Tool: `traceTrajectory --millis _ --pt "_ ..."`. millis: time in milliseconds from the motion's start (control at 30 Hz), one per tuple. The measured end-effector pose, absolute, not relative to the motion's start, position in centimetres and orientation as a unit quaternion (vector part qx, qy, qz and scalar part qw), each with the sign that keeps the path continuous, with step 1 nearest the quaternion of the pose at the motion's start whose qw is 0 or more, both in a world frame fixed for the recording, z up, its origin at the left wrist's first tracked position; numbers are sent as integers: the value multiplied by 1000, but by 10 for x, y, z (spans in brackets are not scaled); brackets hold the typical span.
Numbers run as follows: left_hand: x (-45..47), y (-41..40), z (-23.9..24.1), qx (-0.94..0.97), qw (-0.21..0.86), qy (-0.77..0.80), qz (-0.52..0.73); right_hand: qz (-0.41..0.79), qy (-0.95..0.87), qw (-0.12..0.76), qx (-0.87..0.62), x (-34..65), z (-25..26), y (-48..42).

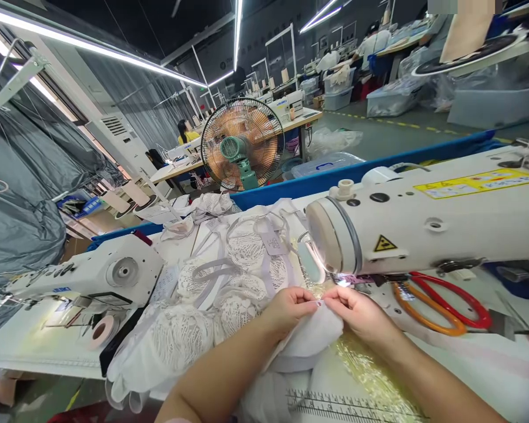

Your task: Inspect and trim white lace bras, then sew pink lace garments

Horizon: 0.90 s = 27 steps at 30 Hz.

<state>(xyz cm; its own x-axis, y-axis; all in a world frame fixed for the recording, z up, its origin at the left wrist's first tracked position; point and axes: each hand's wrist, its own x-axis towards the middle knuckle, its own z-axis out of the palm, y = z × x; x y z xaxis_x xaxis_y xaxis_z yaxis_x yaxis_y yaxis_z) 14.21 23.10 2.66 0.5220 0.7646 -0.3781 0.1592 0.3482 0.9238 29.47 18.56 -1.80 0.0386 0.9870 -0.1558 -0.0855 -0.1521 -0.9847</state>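
Note:
My left hand [293, 308] and my right hand [350, 308] meet in front of the sewing machine head [335, 232]. Both pinch the upper edge of a white bra cup [315, 335], fingertips almost touching. The smooth cup hangs below my fingers. Just beyond them is the machine's lit needle area, partly hidden by its head. To the left lies a pile of white lace bras [247, 247] with pale straps and a tag [273, 242]. Scissors with orange and red handles [471, 305] rest to the right, under the machine arm.
A second sewing machine [110, 273] stands at the left with a tape roll [102, 332] by it. A ruler scale [335, 405] runs along the near table edge. Beyond a blue cloth trough [291, 188] stands a fan [242, 144]. Other people sit farther back.

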Motion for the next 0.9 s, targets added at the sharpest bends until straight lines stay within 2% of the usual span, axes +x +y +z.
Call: traceTrajectory --millis 367,900 --pt "140 234 24 509 709 443 203 546 -442 483 -522 294 -8 183" --pt "137 236 22 511 711 440 201 559 -461 477 -497 297 -23 186"
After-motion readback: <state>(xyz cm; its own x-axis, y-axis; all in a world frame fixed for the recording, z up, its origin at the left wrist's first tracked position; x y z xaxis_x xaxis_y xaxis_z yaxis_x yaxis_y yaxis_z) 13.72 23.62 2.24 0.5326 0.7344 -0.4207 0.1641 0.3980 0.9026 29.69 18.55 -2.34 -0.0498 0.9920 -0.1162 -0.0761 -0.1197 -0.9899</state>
